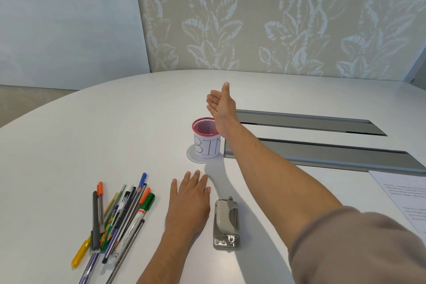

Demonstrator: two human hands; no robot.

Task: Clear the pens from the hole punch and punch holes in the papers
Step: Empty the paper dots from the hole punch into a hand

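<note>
**Pens off the punch, papers not yet fetched**

I am watching my left hand (189, 203) resting flat on the white table (115, 127), fingers spread and holding nothing, between the pile of pens (119, 214) and the grey hole punch (226, 223). My right hand (221, 104) is reaching out over the middle of the table, past the pink mesh cup labelled BIN (205, 138), palm open and fingers extended, also gripping nothing.

The hole punch is lying near the table's near edge with no pen on it; the pens are fanning out in a loose heap just to its left. The printed papers (405, 200) are sitting at the right edge, well apart from the punch, so I am judging the clearing done and the punching still to come.

What I am worrying about: my right forearm is passing close over the BIN cup, and a careless sweep towards the papers could tip it. The pens are round and loosely stacked, so a nudge from my left hand could send them rolling back towards the punch or off the near edge.

The table is smooth and oval, with two grey recessed cable trays (322, 154) in the middle. Behind it a leaf-patterned wall panel (276, 18) is standing beside a plain pale wall.
</note>
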